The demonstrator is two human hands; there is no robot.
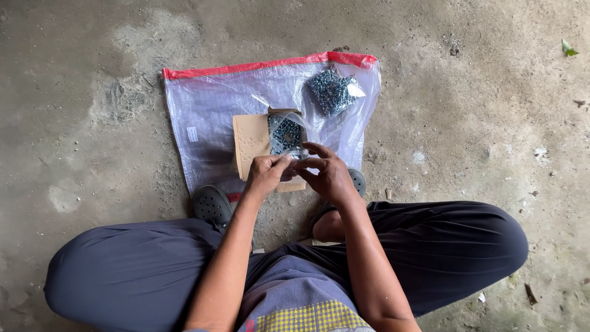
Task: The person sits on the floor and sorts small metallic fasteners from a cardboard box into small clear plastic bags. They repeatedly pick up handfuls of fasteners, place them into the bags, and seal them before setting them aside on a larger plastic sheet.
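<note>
- While you sit cross-legged on the concrete floor (479, 92), both hands meet over a small clear packet (299, 153); your left hand (265, 174) has its fingers curled shut on the packet's near edge; your right hand (329, 172) pinches the other side, fingers bent close.
- Done, by the look of it: one filled bag of screws (334, 90) lies apart on the woven plastic sack (203, 117).
- Left: an opened bag of screws (286, 132) sits on the cardboard piece (251, 142), just beyond your hands; whether the held packet has anything in it, you cannot tell from this view.
</note>
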